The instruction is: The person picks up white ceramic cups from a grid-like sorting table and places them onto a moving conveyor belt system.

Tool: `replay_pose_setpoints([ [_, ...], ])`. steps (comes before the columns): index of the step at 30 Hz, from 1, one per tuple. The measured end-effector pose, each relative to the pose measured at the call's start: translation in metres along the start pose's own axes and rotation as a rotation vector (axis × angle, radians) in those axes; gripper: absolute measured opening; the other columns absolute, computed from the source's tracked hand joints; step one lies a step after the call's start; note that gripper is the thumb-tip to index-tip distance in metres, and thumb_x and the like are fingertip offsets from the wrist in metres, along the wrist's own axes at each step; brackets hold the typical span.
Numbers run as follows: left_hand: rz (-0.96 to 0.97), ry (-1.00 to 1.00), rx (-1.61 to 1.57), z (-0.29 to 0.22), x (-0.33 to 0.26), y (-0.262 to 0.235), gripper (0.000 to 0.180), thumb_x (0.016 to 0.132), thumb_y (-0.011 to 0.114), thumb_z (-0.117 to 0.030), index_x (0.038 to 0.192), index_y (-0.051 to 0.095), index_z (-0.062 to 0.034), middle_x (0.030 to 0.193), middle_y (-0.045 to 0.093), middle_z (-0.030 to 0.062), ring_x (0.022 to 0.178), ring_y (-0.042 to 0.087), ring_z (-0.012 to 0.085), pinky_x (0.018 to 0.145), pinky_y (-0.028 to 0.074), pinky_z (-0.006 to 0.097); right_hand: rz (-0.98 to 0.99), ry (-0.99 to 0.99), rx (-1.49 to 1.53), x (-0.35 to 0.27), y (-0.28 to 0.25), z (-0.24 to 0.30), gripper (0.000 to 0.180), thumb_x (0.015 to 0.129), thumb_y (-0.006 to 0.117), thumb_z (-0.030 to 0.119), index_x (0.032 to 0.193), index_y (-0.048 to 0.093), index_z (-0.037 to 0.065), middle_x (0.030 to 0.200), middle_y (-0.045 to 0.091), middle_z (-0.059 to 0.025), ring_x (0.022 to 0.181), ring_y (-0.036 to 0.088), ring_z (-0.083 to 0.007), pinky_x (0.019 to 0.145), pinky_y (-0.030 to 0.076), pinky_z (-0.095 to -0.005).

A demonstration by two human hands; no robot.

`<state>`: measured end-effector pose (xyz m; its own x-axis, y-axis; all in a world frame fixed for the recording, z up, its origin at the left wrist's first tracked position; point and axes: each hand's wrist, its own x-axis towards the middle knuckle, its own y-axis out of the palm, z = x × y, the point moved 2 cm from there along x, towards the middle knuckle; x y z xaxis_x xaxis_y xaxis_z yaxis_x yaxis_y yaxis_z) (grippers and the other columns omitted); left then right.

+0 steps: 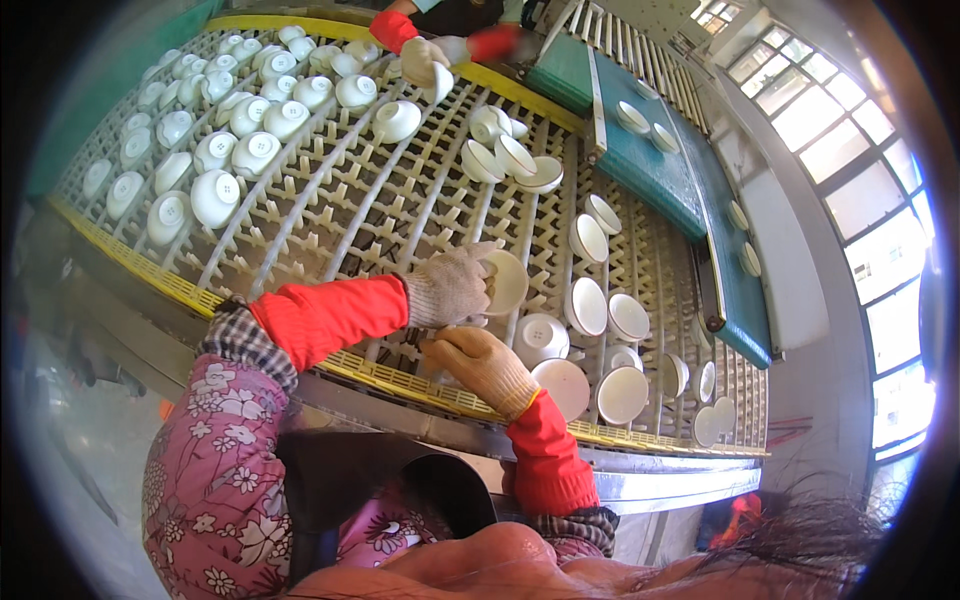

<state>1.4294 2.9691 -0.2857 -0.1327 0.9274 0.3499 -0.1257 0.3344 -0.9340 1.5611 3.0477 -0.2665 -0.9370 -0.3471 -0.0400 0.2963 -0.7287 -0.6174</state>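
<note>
The person stands at a cream peg rack [380, 210] edged in yellow; the left hand [448, 287], gloved, curls its fingers around the rim of a white bowl [505, 282], gripping it just above the pegs; the right hand [482, 365], also gloved, lies half-closed just below — whether it holds anything cannot be told. Far left, the upturned bowls [215, 150] stand in close rows — that part looks loaded; near the hands, the loose bowls [600, 330] lie tilted and unordered, apparently left to place; the middle pegs are bare. Across the rack, a co-worker's gloved hand [425, 58] holds another bowl; a green belt [650, 170] carries more.
</note>
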Motion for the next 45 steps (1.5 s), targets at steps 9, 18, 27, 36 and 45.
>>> replay_pose_setpoints([
  [9,-0.188,-0.435,-0.260,0.095,-0.037,-0.085,0.027,0.085,0.059,-0.029,0.096,0.067,-0.0061,0.090,0.066,0.0154,0.099,0.064,0.0302,0.088,0.052,0.041,-0.093,0.108,0.182,-0.011,-0.004,-0.004,0.031,0.099,0.057,0.024,0.113,0.063,-0.002,0.095,0.069,-0.0126,0.090,0.069,-0.0202,0.081,0.053,-0.0308],
  [18,-0.476,-1.311,-0.101,0.175,-0.170,-0.122,0.050,0.092,0.051,-0.044,0.116,0.061,-0.0016,0.108,0.067,0.0238,0.100,0.064,0.0403,0.089,0.047,0.046,-0.095,0.151,0.254,-0.014,-0.003,0.001,0.025,0.098,0.052,0.024,0.102,0.061,0.001,0.087,0.066,-0.0154,0.085,0.065,-0.0295,0.079,0.051,-0.0367],
  [27,-0.236,-0.459,0.200,0.095,-0.014,-0.070,0.032,0.084,0.067,-0.028,0.106,0.062,-0.0057,0.094,0.061,0.0103,0.095,0.057,0.0260,0.093,0.041,0.042,-0.021,0.050,0.099,-0.017,-0.002,0.000,0.031,0.098,0.053,0.022,0.118,0.062,0.000,0.100,0.067,-0.0159,0.096,0.066,-0.0249,0.087,0.050,-0.0327],
  [36,0.035,-0.713,0.215,0.153,0.070,0.018,0.032,0.087,0.064,-0.032,0.106,0.067,-0.0056,0.096,0.069,0.0158,0.097,0.065,0.0315,0.089,0.047,0.045,0.001,-0.051,0.191,-0.030,-0.001,-0.004,0.023,0.098,0.052,0.019,0.110,0.062,0.003,0.093,0.065,-0.0204,0.090,0.065,-0.0357,0.079,0.051,-0.0401],
  [45,-0.352,-0.527,-0.112,0.152,0.007,-0.032,0.028,0.076,0.073,-0.018,0.101,0.065,-0.0096,0.092,0.066,0.0147,0.091,0.065,0.0341,0.080,0.052,0.046,-0.044,-0.131,0.139,-0.039,-0.006,-0.013,0.023,0.097,0.054,0.018,0.112,0.061,0.001,0.093,0.065,-0.0191,0.088,0.065,-0.0342,0.079,0.051,-0.0383],
])
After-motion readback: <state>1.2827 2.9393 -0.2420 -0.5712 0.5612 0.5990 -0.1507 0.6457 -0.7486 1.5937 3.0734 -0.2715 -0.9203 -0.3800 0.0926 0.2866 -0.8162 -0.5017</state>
